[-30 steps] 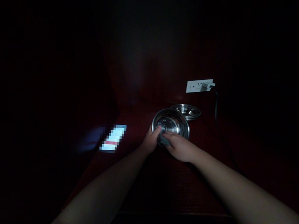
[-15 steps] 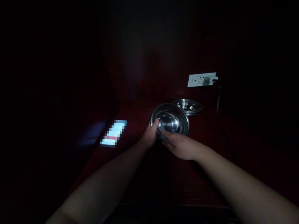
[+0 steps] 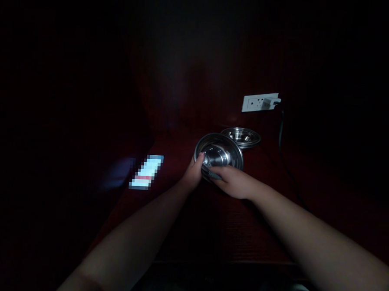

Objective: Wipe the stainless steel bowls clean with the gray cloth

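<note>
A shiny steel bowl [image 3: 225,153] is held tilted above the dark red table, its inside turned toward me. My left hand [image 3: 194,173] grips its left rim, with the thumb over the edge and the other fingers hidden behind. My right hand [image 3: 235,181] presses a dark grey cloth [image 3: 211,173] against the near rim of the bowl. The right fingers are bent around the cloth and partly hidden. Just behind the bowl sits a stack of steel bowls or dishes [image 3: 247,136].
To the left on the table [image 3: 242,235] lies a bright, blurred-out phone-like screen [image 3: 146,172]. A white socket plate [image 3: 255,103] with a plug is on the back wall, and its dark cable [image 3: 280,137] runs down to the right. The surroundings are very dark.
The right hand with the cloth has shifted slightly up along the near rim of the bowl. The left hand keeps its grip. The whole view has moved a little.
</note>
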